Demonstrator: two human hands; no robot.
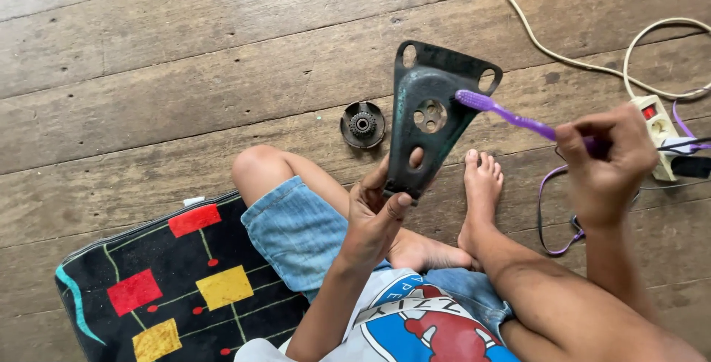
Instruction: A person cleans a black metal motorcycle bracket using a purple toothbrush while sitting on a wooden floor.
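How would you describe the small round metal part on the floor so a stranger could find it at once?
Start at the wooden plank floor, just beyond the person's bent knee. Left of the triangular metal plate held up by the left hand lies a round dark part. Only it has a toothed gear at its centre.

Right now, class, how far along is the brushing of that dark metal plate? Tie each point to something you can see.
Done: a round geared part lies apart on the wooden floor. In hand: the left hand holds the triangular metal plate upright by its narrow end, and the right hand presses a purple toothbrush near its centre hole. Left: the plate looks dark and grimy.
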